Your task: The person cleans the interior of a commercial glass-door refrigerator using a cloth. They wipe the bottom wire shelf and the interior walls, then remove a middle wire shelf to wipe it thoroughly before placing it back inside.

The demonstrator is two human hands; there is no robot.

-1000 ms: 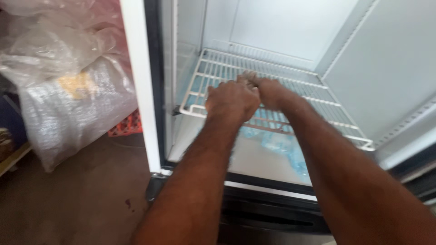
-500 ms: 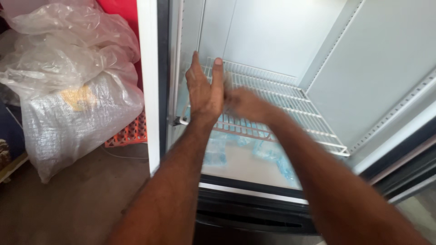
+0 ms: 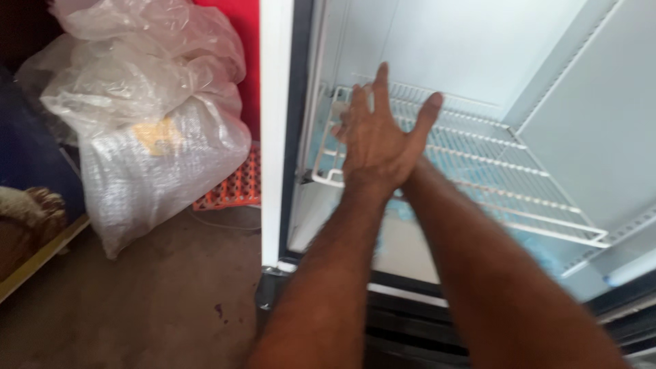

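Head view: looking down into an open white cabinet fridge (image 3: 478,55), both bare forearms reaching in from the bottom edge. Left hand (image 3: 379,140) hovering flat, back toward the camera, fingers (image 3: 381,85) stretched straight and held close together, thumb (image 3: 427,113) spread off to the right; gripping nothing. Hanging just over the front left part of the white wire shelf (image 3: 492,181), whether touching the wires impossible to tell. Right hand mostly hiding behind the left, only fingertips (image 3: 339,126) peeking out at the left hand's left edge, near the shelf's left rear corner; spread or closed state of those fingers impossible to tell. Right forearm (image 3: 492,273) crossing under the left wrist and running down to the lower right, blurring with motion. Wire shelf sitting level inside the fridge, low in the compartment, spanning from the left wall to the right wall, front rail (image 3: 328,179) curving at the near left corner. Pale blue patches (image 3: 403,212) showing beneath the shelf on the fridge floor. Standing left of the fridge frame (image 3: 275,137): a bulging clear plastic sack (image 3: 154,143) resting on the concrete floor (image 3: 137,307), leaning against a red panel (image 3: 246,27), with an orange perforated tray (image 3: 236,188) lying flat just beside the sack's base.
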